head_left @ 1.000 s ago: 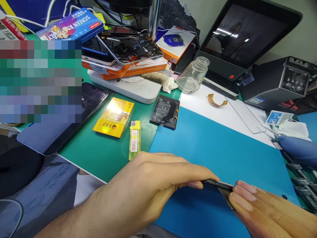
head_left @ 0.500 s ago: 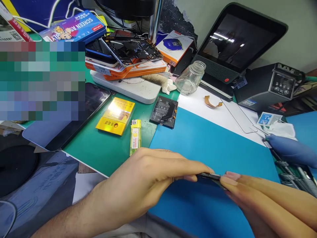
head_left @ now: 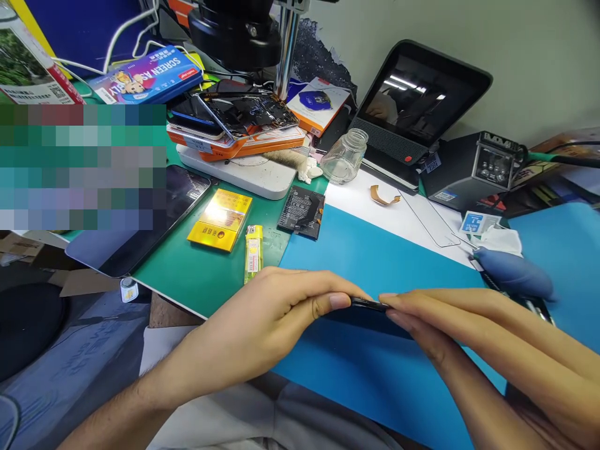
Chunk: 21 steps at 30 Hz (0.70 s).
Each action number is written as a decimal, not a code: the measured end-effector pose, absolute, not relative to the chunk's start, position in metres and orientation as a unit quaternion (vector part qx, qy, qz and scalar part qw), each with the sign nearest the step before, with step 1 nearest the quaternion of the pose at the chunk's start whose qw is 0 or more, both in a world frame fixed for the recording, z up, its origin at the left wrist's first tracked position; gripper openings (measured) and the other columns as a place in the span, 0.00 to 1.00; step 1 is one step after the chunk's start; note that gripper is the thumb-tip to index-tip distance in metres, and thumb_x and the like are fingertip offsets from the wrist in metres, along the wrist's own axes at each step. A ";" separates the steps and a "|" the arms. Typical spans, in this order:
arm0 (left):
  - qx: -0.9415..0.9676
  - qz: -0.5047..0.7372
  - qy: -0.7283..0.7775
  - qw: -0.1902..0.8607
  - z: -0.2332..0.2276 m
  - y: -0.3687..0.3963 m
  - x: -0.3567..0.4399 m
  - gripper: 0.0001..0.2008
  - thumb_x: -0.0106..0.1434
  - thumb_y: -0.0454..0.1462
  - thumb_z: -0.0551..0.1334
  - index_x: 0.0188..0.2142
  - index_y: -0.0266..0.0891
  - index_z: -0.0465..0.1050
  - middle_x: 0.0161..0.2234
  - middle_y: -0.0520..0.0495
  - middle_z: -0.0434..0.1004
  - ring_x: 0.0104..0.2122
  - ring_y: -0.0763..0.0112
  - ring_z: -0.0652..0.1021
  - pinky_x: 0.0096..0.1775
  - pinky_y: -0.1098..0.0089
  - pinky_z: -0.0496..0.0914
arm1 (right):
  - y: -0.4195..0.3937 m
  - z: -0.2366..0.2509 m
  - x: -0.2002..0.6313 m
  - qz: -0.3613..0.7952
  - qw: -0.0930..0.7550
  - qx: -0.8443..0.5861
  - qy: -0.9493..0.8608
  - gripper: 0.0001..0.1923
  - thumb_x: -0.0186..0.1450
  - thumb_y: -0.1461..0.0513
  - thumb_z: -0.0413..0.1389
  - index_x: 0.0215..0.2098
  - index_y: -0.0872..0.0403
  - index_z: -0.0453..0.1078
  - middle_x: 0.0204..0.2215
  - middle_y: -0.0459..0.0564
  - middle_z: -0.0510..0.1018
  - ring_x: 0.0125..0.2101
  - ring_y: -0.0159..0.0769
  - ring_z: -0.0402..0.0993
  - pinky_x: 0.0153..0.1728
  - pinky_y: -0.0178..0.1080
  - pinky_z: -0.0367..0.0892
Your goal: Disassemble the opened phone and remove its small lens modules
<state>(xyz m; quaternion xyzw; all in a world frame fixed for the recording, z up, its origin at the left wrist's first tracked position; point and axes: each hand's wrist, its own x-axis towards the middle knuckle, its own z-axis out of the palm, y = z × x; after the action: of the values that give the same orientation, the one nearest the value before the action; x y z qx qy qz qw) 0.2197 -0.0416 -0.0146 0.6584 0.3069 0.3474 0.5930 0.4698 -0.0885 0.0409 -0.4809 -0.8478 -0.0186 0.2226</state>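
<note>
A thin black flat piece (head_left: 368, 304), seen edge-on, is held over the blue mat (head_left: 356, 381). My left hand (head_left: 267, 319) pinches its left end between thumb and fingers. At its right end, my right hand (head_left: 478, 344) grips it with thumb and fingertips. The piece's broad faces are hidden, so its exact kind does not show. Beyond my left hand stands a yellow lighter (head_left: 254, 256) lying flat, with a yellow cigarette-style pack (head_left: 222, 219) left of it. A black phone battery (head_left: 300, 212) lies at the mat's far left corner.
A dark phone-like panel (head_left: 140, 219) overhangs the table's left edge. Behind are stacked phone parts (head_left: 253, 115), a glass jar (head_left: 345, 156), a screen device (head_left: 412, 94) and a black box unit (head_left: 469, 169). A blue-handled tool (head_left: 513, 273) lies right. A microscope head (head_left: 234, 34) hangs above.
Both hands and the black piece have shifted left and slightly up in view. My left thumb now shows along the piece's near side. The camera view has turned slightly.
</note>
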 end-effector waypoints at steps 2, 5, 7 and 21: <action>0.655 0.342 0.317 0.595 -0.013 -0.043 0.219 0.14 0.84 0.42 0.60 0.57 0.53 0.85 0.52 0.66 0.89 0.55 0.79 0.85 0.56 0.83 0.72 | -0.087 0.044 0.464 -0.005 0.236 -0.490 -0.839 0.11 0.82 0.61 0.57 0.58 0.38 0.78 0.52 0.32 0.82 0.45 0.20 0.82 0.51 0.24 0.71; 0.655 0.338 0.330 0.590 -0.012 -0.044 0.219 0.13 0.84 0.43 0.60 0.57 0.54 0.85 0.53 0.65 0.89 0.54 0.79 0.85 0.54 0.83 0.73 | -0.083 0.048 0.458 0.003 0.256 -0.499 -0.828 0.09 0.81 0.61 0.57 0.54 0.40 0.78 0.49 0.32 0.82 0.44 0.20 0.82 0.52 0.23 0.70; 0.659 0.338 0.333 0.584 -0.011 -0.044 0.219 0.13 0.84 0.43 0.60 0.58 0.56 0.85 0.53 0.66 0.89 0.53 0.79 0.85 0.54 0.82 0.73 | -0.080 0.050 0.455 -0.001 0.259 -0.502 -0.825 0.08 0.81 0.61 0.58 0.53 0.41 0.78 0.48 0.32 0.83 0.43 0.20 0.82 0.49 0.22 0.70; 0.666 0.326 0.340 0.579 -0.008 -0.044 0.218 0.15 0.84 0.46 0.60 0.53 0.52 0.87 0.49 0.59 0.90 0.51 0.70 0.86 0.52 0.76 0.75 | -0.082 0.048 0.461 -0.017 0.237 -0.474 -0.848 0.09 0.82 0.61 0.56 0.56 0.42 0.77 0.50 0.35 0.83 0.44 0.23 0.82 0.46 0.27 0.72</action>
<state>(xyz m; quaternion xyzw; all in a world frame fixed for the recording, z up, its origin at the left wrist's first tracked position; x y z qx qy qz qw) 0.2181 -0.0441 -0.0081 0.6659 0.3399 0.3255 0.5788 0.4606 -0.0824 0.0485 -0.4740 -0.8478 -0.0173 0.2373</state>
